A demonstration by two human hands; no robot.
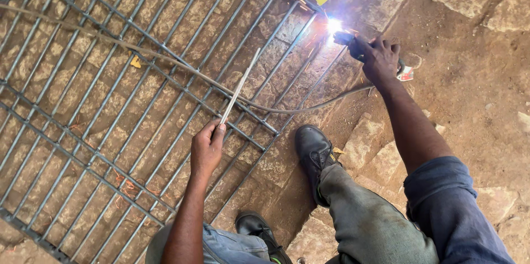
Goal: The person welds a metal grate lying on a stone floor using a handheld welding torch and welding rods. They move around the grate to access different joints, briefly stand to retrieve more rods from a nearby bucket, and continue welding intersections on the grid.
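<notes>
Welding at the far edge of the metal grille [110,109], the right hand [380,58] is closed around the electrode holder [345,38], its tip in the bright arc [333,24] on the outer frame bar. The left hand [206,148] pinches a spare welding rod [240,84] lying across the bars. Doing this well likely means a steady wrist and a short arc. Glare hides the joint itself; the cable [309,106] runs under the grille, partly lost.

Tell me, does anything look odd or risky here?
Yes: both hands are bare. The right hand holds the welding holder beside the bright arc on the metal grille; the left hand holds a spare rod.
</notes>
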